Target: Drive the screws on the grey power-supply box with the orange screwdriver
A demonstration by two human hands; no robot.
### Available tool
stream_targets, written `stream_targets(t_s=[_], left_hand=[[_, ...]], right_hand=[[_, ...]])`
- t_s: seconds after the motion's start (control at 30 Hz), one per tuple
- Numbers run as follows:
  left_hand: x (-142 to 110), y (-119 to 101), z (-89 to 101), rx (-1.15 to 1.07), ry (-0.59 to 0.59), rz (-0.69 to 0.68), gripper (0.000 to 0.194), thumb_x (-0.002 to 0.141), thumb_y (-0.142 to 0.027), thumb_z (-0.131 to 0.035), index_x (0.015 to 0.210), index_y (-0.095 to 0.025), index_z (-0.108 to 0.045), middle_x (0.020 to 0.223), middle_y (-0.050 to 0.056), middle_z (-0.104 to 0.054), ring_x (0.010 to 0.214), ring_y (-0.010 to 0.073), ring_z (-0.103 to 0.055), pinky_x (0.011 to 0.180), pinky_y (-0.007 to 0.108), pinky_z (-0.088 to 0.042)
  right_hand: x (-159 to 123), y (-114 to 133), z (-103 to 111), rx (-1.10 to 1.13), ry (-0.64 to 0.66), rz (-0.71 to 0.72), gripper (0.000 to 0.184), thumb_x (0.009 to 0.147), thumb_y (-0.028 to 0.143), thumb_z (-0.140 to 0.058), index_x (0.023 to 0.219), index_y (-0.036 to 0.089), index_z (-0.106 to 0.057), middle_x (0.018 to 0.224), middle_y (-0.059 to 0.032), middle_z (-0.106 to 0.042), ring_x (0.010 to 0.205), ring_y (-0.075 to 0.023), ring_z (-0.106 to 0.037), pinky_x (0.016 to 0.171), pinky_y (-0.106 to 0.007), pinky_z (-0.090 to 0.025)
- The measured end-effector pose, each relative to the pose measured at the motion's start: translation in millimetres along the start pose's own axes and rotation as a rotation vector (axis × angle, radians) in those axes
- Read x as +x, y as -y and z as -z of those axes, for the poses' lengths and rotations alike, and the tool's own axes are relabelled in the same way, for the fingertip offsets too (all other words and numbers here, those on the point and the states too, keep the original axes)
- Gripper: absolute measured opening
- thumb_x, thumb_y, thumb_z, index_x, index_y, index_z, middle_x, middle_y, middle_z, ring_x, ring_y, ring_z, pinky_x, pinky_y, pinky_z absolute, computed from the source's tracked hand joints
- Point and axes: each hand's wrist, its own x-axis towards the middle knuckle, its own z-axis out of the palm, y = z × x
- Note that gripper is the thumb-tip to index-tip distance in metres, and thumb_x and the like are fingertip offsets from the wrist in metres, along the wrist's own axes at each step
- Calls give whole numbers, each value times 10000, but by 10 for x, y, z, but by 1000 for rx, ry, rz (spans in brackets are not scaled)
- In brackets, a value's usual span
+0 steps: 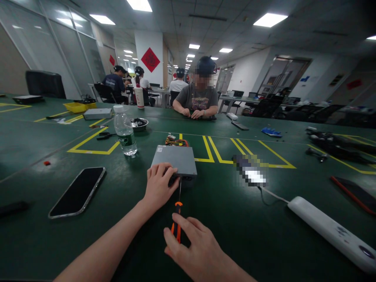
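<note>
While steadied at the near left corner by the left hand (161, 184), lay flat on the green table (220, 223), straight ahead: one grey power supply unit (176, 159), white label at its far left corner. Left hand: laid with bent fingers over the top, thumb near the screwdriver shaft; could not tell whether pinched tight on the casing. Right hand (196, 239): pinched the orange-and-black handle of one screwdriver (178, 221) between thumb and index finger, shaft pointed away to the unit's near face. Multicoloured cable bundle (178, 142): lay behind the unit. Water bottle (126, 137), clear, green label: stood upright, beyond and to the left. Metal bowl (146, 123): sat just behind the bottle, filled with small dark items. Smartphone (78, 192), dark screen: lay left of the left hand. Yellow tray (76, 108) and second grey box (97, 114): sat farther off, to the left. White elongated device (329, 231): lay at right, joined by a pale cable to a pixelated object (249, 170). Person in grey T-shirt (197, 98): sat opposite, both hands at the table's far edge.
</note>
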Motion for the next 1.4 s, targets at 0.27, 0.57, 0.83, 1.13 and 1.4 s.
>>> stream_targets(t_s=[0.27,0.57,0.83,1.13,1.4], left_hand=[[1,-2,0,9,1,0,183,786,-309,-581,946,-223,-595,1050,60,-573,967,239,-458,801,386,-341],[-6,-8,7,13,1,1,186,783,-306,-583,948,-220,-590,1048,60,-569,968,247,-444,807,384,-340],[5,-11,12,11,1,5,187,786,-303,-580,954,-223,-593,1047,62,-573,970,245,-445,809,386,-340],[2,-11,0,23,0,0,195,778,-302,-584,956,-223,-595,1055,69,-571,967,249,-448,802,389,-342],[2,-12,4,22,6,3,196,774,-301,-585,954,-225,-597,1053,68,-567,967,253,-450,795,386,-346]], right_hand=[[-14,80,-69,-57,-250,-266,93,897,191,-462,889,147,-543,837,-114,-624,703,-169,-651,597,-246,-560],[-182,302,-347,-34,-140,-640,250,960,267,-301,1011,148,-515,1015,-146,-546,781,-212,-648,572,-281,-561],[-217,357,-343,274,-127,-954,308,930,477,-371,1033,213,-493,1011,-100,-537,712,-202,-652,491,-267,-522],[-163,366,-306,890,-292,-1395,355,853,538,-493,962,200,-499,636,22,-530,468,-116,-493,414,-207,-379],[33,290,-323,1584,-435,-1710,602,531,562,-790,876,175,-483,487,105,-451,350,-23,-319,341,-130,-221]])
